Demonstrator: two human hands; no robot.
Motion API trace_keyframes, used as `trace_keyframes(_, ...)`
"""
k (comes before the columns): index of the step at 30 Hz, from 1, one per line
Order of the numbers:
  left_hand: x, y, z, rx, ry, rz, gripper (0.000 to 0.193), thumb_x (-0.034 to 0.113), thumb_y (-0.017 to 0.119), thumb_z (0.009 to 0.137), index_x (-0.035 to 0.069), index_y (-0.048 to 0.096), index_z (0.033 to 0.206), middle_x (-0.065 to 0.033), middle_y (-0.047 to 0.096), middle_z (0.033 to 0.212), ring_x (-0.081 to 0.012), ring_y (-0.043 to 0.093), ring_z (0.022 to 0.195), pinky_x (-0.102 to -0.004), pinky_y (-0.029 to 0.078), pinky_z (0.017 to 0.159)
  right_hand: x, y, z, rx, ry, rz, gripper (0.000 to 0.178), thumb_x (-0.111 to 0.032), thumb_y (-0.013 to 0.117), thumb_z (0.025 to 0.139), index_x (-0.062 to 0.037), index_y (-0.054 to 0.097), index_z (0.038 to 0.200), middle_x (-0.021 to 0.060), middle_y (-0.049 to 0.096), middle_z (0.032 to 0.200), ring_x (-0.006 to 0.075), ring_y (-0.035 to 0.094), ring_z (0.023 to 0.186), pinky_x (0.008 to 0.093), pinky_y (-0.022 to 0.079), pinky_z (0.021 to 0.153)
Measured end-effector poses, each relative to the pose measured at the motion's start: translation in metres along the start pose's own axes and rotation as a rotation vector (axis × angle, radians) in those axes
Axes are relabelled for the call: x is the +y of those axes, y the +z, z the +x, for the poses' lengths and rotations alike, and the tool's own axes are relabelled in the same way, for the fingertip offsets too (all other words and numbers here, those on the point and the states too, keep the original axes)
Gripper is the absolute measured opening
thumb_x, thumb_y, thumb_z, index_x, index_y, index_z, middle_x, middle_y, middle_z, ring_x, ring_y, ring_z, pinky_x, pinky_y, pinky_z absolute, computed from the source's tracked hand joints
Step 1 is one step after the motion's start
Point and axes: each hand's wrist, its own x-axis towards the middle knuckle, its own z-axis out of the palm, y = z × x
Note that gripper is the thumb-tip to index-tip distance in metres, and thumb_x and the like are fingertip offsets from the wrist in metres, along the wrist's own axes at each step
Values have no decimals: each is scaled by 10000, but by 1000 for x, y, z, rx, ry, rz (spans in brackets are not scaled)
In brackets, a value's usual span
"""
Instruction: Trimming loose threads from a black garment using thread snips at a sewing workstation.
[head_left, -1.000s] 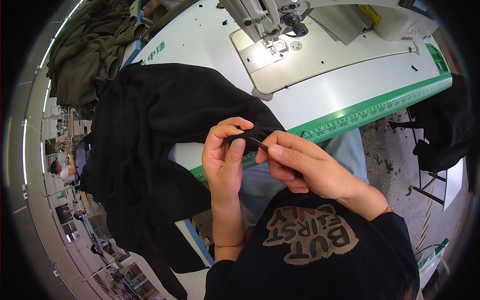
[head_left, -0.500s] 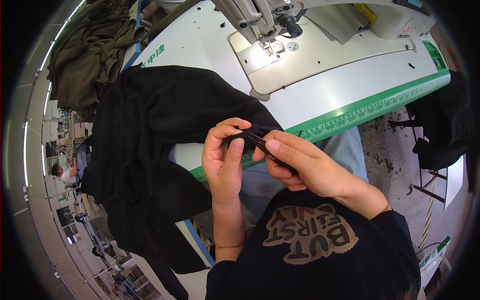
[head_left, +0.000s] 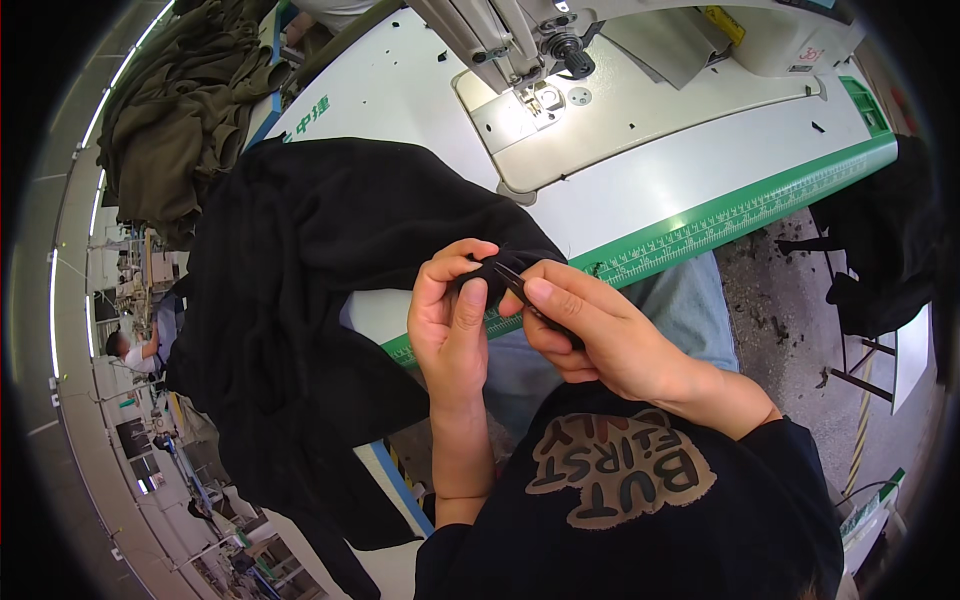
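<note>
A black garment [head_left: 330, 230] is spread over the left part of the sewing table and hangs down its front edge. My left hand [head_left: 452, 320] pinches a gathered edge of it between thumb and fingers, just over the table's front edge. In my right hand [head_left: 590, 325] is a pair of dark thread snips [head_left: 532, 300], gripped between thumb and fingers. Their pointed tips touch or nearly touch the cloth by my left fingertips. Whether the tips hold a thread is too small to tell.
Behind my hands stands a sewing machine [head_left: 540, 60], its needle area lit. A green ruler strip [head_left: 740, 215] edges the white table [head_left: 640, 180]. Brown-green garments [head_left: 180, 120] are heaped at the far left. Black cloth [head_left: 880, 250] hangs over a stand at right. Another person [head_left: 140, 350] sits far left.
The tips of the snips have come closer together at the cloth. My left hand keeps its pinch in nearly the same place. The whole view has shifted slightly.
</note>
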Motion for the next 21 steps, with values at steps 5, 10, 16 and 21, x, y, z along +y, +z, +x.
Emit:
trace_keyframes(5, -1, 2, -3, 13, -41, -10, 137, 50, 558, 938, -1, 528, 1062, -163, 560, 1169, -131, 543, 990, -266, 438, 900, 5, -1, 1, 2, -34, -22, 278, -312, 379, 1031, -58, 494, 1039, -36, 358, 662, 41, 252, 505, 193, 203, 432)
trace_keyframes(10, 2, 5, -5, 31, -100, -30, 135, 61, 537, 952, -6, 526, 1068, -166, 559, 1183, -136, 546, 1003, -274, 440, 912, 12, 1, 3, 43, -82, -38, 265, -311, 389, 1029, -66, 490, 1026, -42, 351, 664, 40, 255, 523, 195, 208, 451)
trace_keyframes(16, -1, 7, -6, 64, -120, -82, 137, 73, 524, 962, -9, 528, 1072, -167, 559, 1190, -144, 548, 1018, -277, 439, 920, 17, 1, 6, 70, -118, -26, 256, -308, 397, 1027, -69, 489, 1020, -47, 347, 664, 39, 253, 529, 197, 212, 459)
trace_keyframes(21, -1, 7, -6, 45, -101, -24, 133, 65, 516, 963, -7, 530, 1073, -165, 559, 1187, -149, 547, 1026, -278, 431, 931, 17, 0, 7, 98, -140, -80, 235, -290, 414, 1025, -67, 489, 1022, -50, 353, 665, 32, 272, 544, 192, 225, 472)
